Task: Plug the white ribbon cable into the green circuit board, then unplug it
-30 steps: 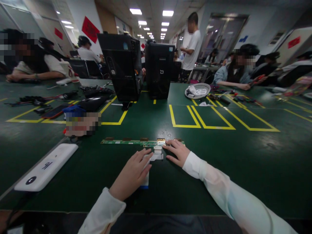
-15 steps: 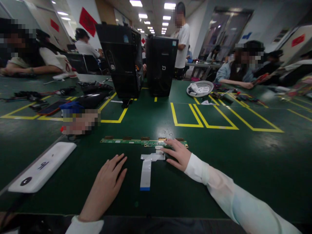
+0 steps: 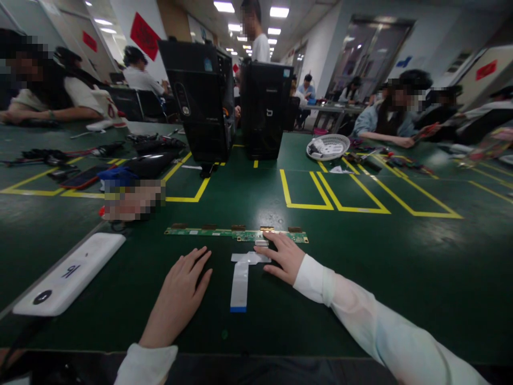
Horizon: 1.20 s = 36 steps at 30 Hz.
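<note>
The narrow circuit board (image 3: pixel 236 233) lies on the green desk (image 3: pixel 401 256) with its long axis left to right, and a white ribbon cable (image 3: pixel 241 278) runs from it toward the person. The right hand (image 3: pixel 282 256) is nearer: its spread fingers (image 3: pixel 264 249) press the cable's top end just below the board, gripping nothing. The left hand (image 3: pixel 178 294) rests flat and open, left of the cable and apart from it.
</note>
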### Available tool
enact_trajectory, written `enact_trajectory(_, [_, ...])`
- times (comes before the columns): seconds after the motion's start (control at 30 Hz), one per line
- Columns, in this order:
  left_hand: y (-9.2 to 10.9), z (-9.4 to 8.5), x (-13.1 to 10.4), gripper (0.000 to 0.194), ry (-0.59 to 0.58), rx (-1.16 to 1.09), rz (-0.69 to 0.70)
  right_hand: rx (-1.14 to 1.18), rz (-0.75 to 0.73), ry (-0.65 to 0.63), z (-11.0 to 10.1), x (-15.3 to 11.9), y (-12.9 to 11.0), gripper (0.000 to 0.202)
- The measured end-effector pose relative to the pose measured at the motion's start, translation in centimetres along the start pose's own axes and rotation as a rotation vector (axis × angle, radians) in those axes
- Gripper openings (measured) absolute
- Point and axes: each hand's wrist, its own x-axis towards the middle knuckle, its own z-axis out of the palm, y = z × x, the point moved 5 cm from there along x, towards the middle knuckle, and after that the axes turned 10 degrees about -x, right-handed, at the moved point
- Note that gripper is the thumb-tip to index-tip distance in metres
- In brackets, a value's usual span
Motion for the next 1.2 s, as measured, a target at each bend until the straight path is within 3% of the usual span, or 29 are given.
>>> enact_trajectory(0.17, [-0.1,0.0,0.0,0.051,0.002,-0.008,-0.001,-0.021,0.007,-0.01,0.0,-0.9,0.3,0.048])
enact_trajectory(0.33, [-0.1,0.1,0.0,0.051,0.011,-0.011,0.012,-0.028,0.033,0.019,-0.6,-4.0,1.8,0.044])
enact_trajectory(0.57, [-0.4,0.4,-0.2,0.051,0.02,-0.014,0.022,-0.06,0.118,0.077,-2.0,-12.0,6.1,0.042])
enact_trajectory(0.93, [-0.4,0.6,-0.3,0.054,0.003,-0.009,0.022,-0.103,0.506,0.136,-3.4,-27.0,13.7,0.047])
enact_trajectory(1.07, [-0.4,0.5,-0.3,0.054,0.002,-0.011,0.019,-0.155,0.576,0.172,-3.7,-30.6,15.9,0.046])
enact_trajectory(1.2, [-0.5,0.5,-0.3,0.053,-0.003,-0.007,0.017,-0.198,0.62,0.102,-3.8,-32.6,17.6,0.047])
